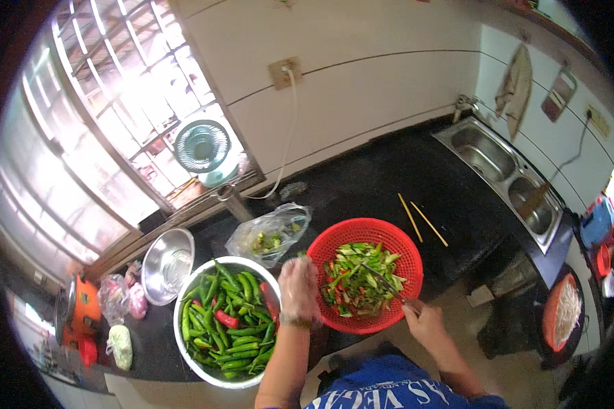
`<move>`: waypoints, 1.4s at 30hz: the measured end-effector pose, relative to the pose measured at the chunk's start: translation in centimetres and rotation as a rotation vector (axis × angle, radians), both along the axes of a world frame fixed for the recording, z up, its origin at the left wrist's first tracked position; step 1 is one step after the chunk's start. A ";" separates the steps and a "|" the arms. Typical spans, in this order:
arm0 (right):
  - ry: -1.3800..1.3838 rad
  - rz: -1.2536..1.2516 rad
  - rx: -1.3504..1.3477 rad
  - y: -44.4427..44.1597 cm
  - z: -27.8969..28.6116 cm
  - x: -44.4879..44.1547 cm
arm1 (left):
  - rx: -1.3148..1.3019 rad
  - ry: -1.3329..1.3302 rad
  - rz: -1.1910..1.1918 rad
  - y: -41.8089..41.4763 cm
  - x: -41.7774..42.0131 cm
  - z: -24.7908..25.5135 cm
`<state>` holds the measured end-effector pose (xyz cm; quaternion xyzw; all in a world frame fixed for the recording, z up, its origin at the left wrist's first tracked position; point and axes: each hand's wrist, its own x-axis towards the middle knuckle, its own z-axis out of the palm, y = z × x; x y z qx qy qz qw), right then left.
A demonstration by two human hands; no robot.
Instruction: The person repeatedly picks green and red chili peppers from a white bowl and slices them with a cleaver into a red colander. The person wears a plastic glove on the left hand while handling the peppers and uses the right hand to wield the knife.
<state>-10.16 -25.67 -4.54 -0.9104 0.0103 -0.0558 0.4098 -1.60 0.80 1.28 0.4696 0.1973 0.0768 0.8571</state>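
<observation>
My left hand [299, 289], in a clear plastic glove, is raised between the pepper bowl and the red basket. A small green end, apparently of a pepper, pokes out above its curled fingers; the rest is hidden. My right hand [423, 319] grips a knife [381, 278] at the basket's right front edge, its blade slanting over the cut peppers. Sliced green peppers [363, 276], with some red pieces among them, lie in the red plastic basket [412, 248]. Whole green chili peppers [235, 327] and a few red ones fill the white-rimmed bowl [181, 337] at left.
Behind the bowls is a clear plastic bag [281, 232] with green scraps. A metal bowl [166, 271] leans at left, near a bagged pale green item [119, 347]. Chopsticks [410, 217] lie right of the basket. Farther right are a double sink [483, 151] and an orange basket [552, 317] with white strands.
</observation>
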 end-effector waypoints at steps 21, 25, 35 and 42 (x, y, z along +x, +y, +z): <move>0.205 -0.038 0.145 -0.2 2.4 -1.0 | 1.736 0.710 -0.315 6.1 14.0 -6.5; 0.093 -0.054 0.205 -0.4 1.3 -1.4 | 1.787 0.706 -0.208 8.8 15.3 -8.8; 0.121 0.034 0.136 -0.8 0.7 1.1 | 1.802 0.210 -0.460 9.2 15.6 -6.5; 0.243 0.050 0.365 -0.5 -1.2 3.3 | 1.735 0.254 -0.715 5.8 12.2 -4.2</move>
